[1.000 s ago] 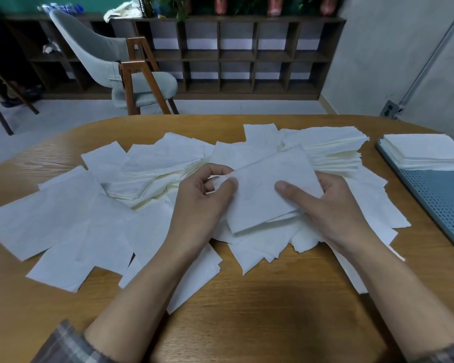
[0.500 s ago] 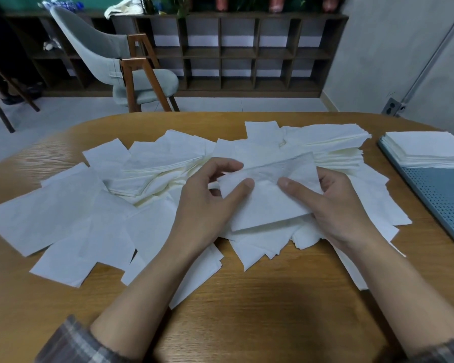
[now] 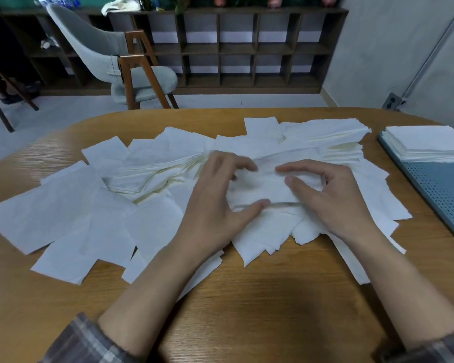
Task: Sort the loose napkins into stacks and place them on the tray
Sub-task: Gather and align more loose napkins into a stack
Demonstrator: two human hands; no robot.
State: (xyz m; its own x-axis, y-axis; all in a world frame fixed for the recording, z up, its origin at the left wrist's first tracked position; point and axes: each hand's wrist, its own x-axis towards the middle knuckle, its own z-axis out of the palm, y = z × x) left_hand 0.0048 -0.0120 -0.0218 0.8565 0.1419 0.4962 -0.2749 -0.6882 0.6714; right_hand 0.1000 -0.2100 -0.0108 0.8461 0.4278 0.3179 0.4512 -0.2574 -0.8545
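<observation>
Many loose white napkins lie scattered across the wooden table. In the middle of the pile, my left hand and my right hand grip one napkin from either side. Thumbs sit on its near part and fingers curl over its far edge; motion blur hides the finer finger detail. A blue-grey perforated tray sits at the right edge. A neat napkin stack rests on its far end.
A rough heap of napkins lies at the back of the pile. Beyond the table stand a grey chair with wooden legs and a dark shelf unit. Bare wood shows along the near edge.
The napkin held up and tilted toward me has come down low over the pile. Both hands have moved closer together and slightly away from me.
</observation>
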